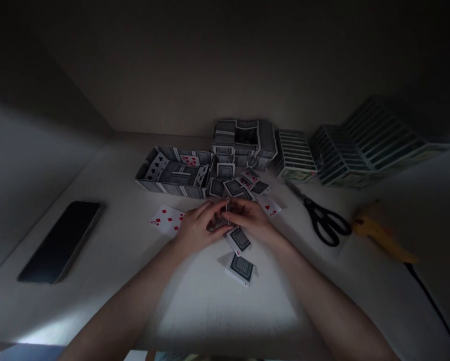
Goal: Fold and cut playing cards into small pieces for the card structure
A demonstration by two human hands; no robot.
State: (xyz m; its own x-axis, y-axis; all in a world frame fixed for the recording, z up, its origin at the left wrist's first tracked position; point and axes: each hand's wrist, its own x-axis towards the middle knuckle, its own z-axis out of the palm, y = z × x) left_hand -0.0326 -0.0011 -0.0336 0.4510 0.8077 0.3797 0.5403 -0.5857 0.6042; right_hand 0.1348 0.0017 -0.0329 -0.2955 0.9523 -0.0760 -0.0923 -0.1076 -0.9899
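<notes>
Both hands meet at the middle of the table around a playing card [228, 205] seen almost edge-on. My left hand [196, 223] is closed with its fingertips on the card's left side. From the other side, my right hand [254, 216] pinches the same card between thumb and fingers. Just below the hands lie a blue-backed card piece [240, 239] and a second blue-backed piece [242, 268], both seemingly folded. Left of my left hand is a five of diamonds [166, 219], partly covered by it. Beyond my right hand lies a two of hearts [271, 204].
Behind the hands stand an open tray built of cards [168, 189] and a taller card structure [225, 136], with loose cards in front. Striped boxes [295, 155] stand right of it. Scissors [324, 223] and a yellow glue gun [383, 235] lie right, a phone [61, 243] left.
</notes>
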